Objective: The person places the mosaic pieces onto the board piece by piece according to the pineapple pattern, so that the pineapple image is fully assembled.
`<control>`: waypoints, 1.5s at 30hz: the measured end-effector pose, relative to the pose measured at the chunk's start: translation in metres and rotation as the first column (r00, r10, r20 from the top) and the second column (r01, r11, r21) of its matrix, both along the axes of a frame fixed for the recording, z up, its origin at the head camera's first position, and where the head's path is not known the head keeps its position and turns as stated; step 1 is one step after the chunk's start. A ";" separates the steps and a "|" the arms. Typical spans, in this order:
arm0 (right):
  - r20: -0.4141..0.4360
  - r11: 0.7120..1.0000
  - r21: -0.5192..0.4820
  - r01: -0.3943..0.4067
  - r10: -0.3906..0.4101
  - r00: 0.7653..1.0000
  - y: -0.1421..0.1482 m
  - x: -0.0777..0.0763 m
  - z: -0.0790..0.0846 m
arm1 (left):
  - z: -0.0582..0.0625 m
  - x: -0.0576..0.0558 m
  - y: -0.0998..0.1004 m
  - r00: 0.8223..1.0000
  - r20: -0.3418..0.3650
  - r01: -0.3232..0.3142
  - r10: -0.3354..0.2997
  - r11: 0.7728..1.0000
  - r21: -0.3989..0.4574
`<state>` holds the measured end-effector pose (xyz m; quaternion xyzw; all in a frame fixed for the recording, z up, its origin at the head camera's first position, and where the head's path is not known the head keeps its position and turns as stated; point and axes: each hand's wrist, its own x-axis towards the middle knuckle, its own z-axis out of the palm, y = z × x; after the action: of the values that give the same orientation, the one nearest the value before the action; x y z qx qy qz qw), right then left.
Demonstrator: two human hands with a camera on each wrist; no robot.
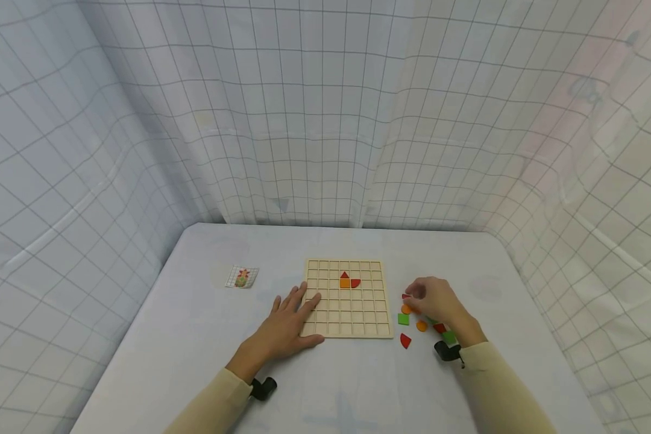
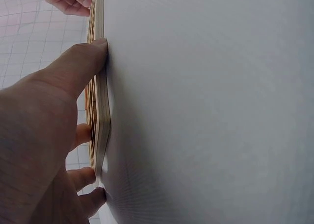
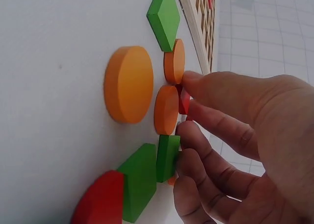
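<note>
My left hand (image 1: 286,330) lies spread at the left edge of a wooden grid board (image 1: 347,310). In the left wrist view its thumb rests along the board's side. Set in the grid are a red triangle (image 1: 345,275), an orange square (image 1: 345,283) and a red quarter-circle (image 1: 355,283). To the right of the board, my right hand (image 1: 436,299) reaches down among loose coloured pieces. Its thumb and index finger pinch a small red piece (image 3: 184,100), partly hidden by the fingers. Beside them are an orange disc (image 3: 167,110) and a green block (image 3: 168,158).
Right of the board also lie a green square (image 1: 404,319), an orange disc (image 1: 422,326), a red quarter-circle (image 1: 405,341) and another green piece (image 1: 449,337). A pattern card (image 1: 242,277) with a flower picture is on the white table (image 1: 206,253) at left. Checked curtains (image 1: 325,150) surround the table.
</note>
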<state>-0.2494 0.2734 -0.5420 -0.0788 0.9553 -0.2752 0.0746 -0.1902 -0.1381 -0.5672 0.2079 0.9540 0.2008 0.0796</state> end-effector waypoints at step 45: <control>-0.119 0.980 -0.196 -0.046 0.023 0.993 -0.045 -0.002 0.005 | 0.002 0.001 0.002 1.000 -0.002 0.000 0.000 1.000 0.004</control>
<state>-0.2514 0.2284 -0.5368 -0.1183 0.9243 -0.3625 0.0153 -0.1892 -0.1363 -0.5656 0.2082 0.9537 0.2025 0.0784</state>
